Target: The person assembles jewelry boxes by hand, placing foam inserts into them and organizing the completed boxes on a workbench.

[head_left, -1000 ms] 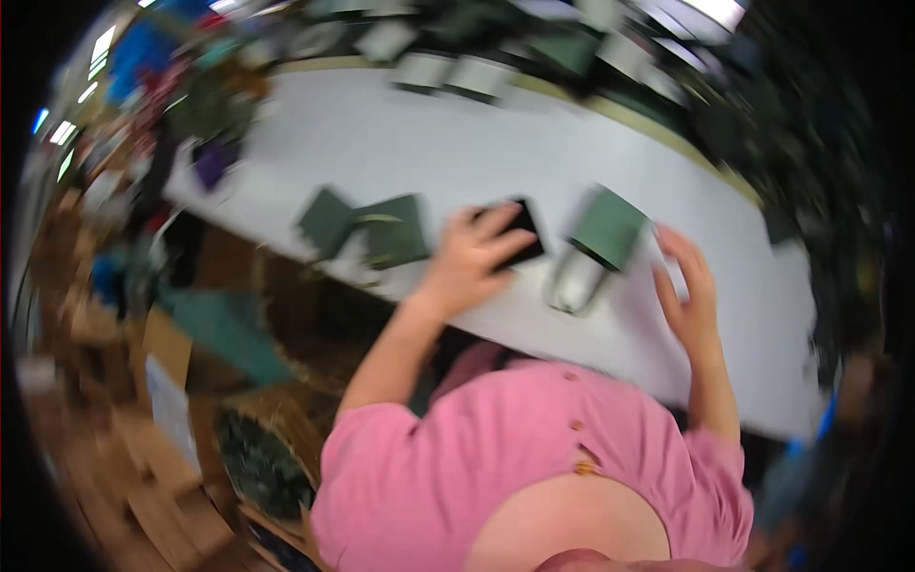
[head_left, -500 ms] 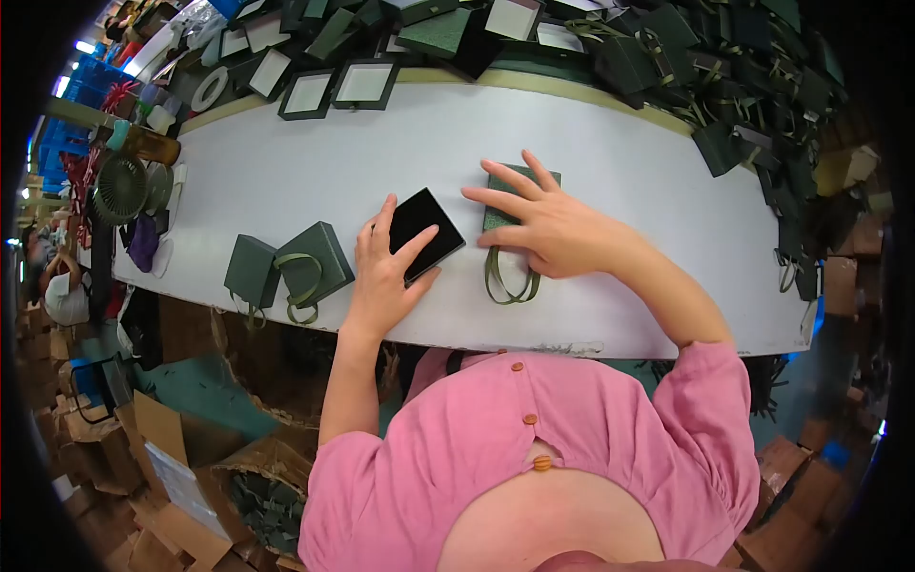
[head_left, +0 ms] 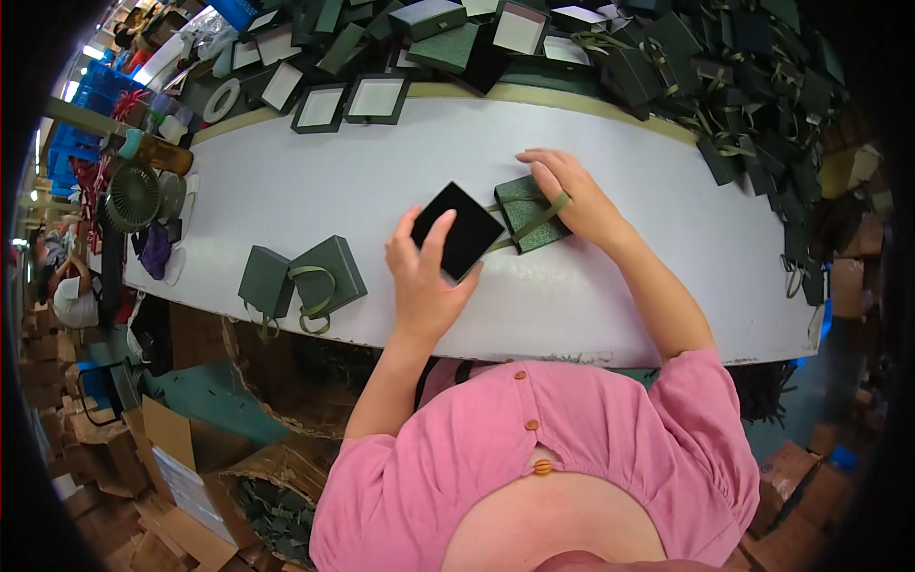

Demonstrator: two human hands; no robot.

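Observation:
My left hand grips a square black pad by its near left side, thumb and fingers along its edges. The pad is tilted and seems to be just above the table. To its right is a dark green box with a textured face and a green ribbon across it. My right hand is closed round the far right side of this box, and the ribbon runs up to the fingers. Part of the box is hidden behind the hand.
Two green boxes with ribbon loops sit at the white table's front left. Open trays and piled green boxes line the back and right. A small fan stands left. Cardboard cartons are on the floor.
My left hand has moved right with the black pad, close to the green box. My right hand has shifted to the box's right side; the box has turned, and its ribbon now lies across it.

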